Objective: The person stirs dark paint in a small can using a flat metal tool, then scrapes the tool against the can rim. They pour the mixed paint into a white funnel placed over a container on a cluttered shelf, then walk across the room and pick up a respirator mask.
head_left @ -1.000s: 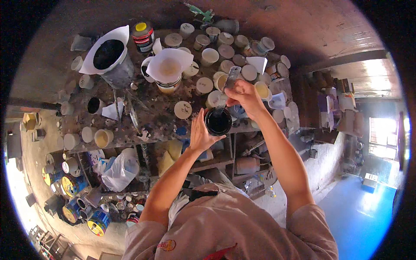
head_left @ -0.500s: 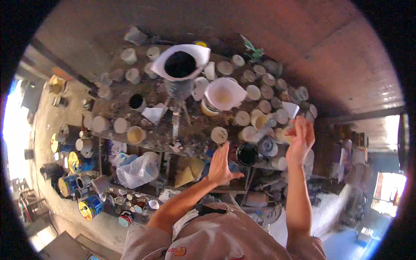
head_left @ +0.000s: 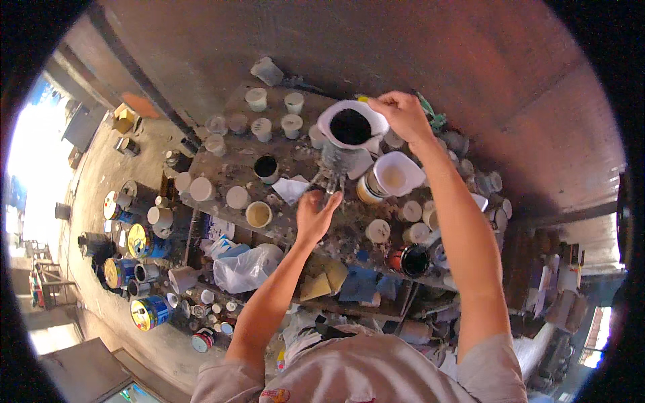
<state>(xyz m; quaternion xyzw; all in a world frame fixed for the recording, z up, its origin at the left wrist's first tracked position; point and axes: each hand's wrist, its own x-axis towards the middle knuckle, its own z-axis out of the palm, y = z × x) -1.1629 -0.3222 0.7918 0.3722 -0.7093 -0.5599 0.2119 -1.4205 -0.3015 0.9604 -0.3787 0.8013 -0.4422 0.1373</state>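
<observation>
A white paint strainer (head_left: 324, 119) holding black liquid sits on top of the grey cup of a spray gun (head_left: 339, 160). My right hand (head_left: 406, 117) reaches over from the right, its fingers closed on the strainer's far right rim. Below the cup, my left hand (head_left: 316, 218) is around the spray gun's lower metal part, with the thumb on the right; the palm hides the grip. To the right stands a second white strainer (head_left: 410, 176) with a little beige liquid, on a can (head_left: 369, 190). White paper (head_left: 290, 189) lies left of the gun.
Many tubs cover the stained bench, among them one with black contents (head_left: 267, 168) and an open beige tub (head_left: 259, 214). An open can of black liquid (head_left: 411, 260) stands near the front edge. Plastic bags (head_left: 248, 269) lie below; paint tins (head_left: 149, 312) stand on the floor left.
My right hand has moved left and up onto the strainer's rim. My left hand has moved to the spray gun's lower part. The whole view has shifted, so the bench appears farther right.
</observation>
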